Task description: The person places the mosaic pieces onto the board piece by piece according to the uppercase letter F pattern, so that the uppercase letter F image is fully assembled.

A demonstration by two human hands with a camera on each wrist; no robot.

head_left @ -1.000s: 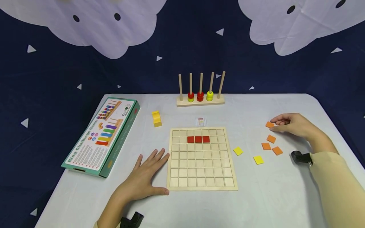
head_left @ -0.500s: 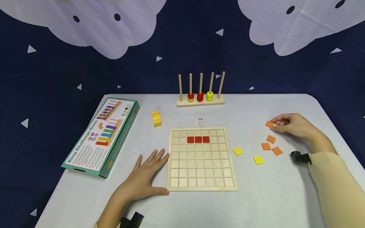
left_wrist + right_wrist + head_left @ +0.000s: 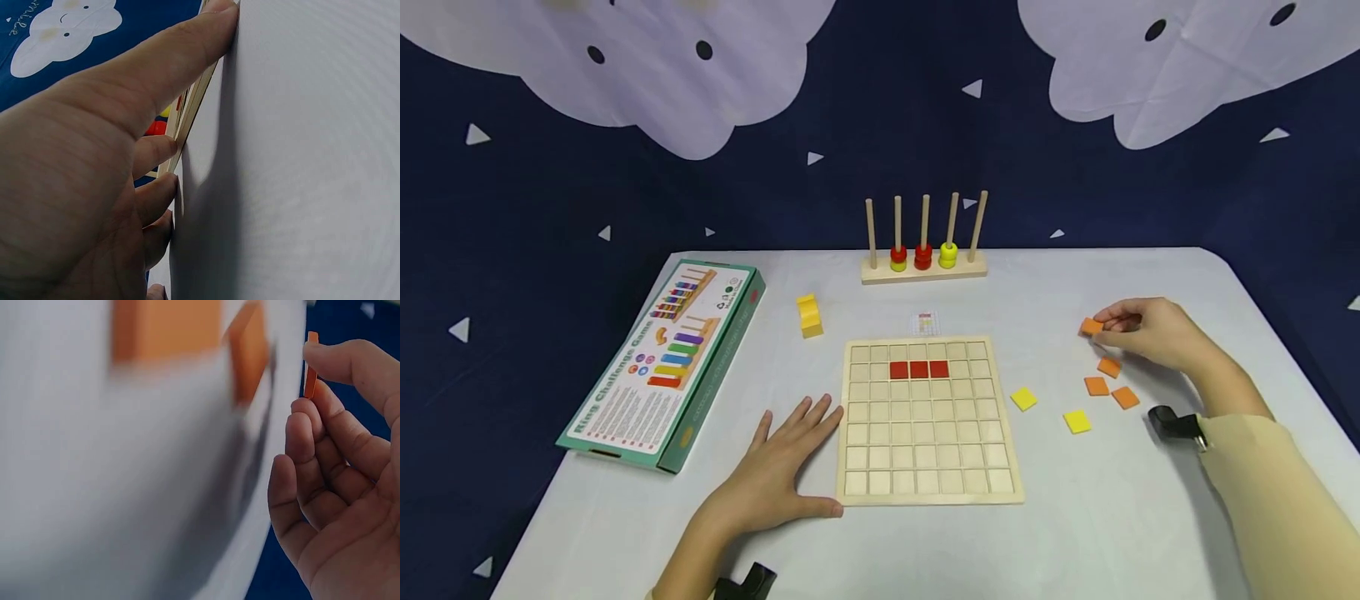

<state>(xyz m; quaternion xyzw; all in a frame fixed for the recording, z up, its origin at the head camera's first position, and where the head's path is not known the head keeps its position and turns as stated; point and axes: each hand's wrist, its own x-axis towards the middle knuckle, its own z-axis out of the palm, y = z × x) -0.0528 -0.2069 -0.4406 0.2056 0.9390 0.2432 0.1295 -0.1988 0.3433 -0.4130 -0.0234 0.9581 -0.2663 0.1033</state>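
Between thumb and index finger my right hand (image 3: 1138, 332) pinches an orange square tile (image 3: 1090, 327), seen edge-on as a thin orange tile (image 3: 311, 365) in the right wrist view. Several loose orange tiles (image 3: 1097, 387) lie just below that hand. My left hand (image 3: 778, 475) rests on the table with fingers spread, its thumb and fingertips at the left edge of a wooden grid board (image 3: 925, 457). Three red tiles (image 3: 919, 369) sit side by side in the board's second row from the back. Two yellow tiles (image 3: 1024, 398) lie between the board and the orange ones.
A small printed pattern card (image 3: 926, 323) lies behind the board. Farther back stands a wooden peg rack (image 3: 923, 276) with red and yellow rings. A yellow wavy block (image 3: 810, 317) and a green game box (image 3: 662, 367) are at the left.
My right hand has moved slightly left with the orange tile pinched in it, away from the other orange tiles. The left hand has stayed at the board's edge.
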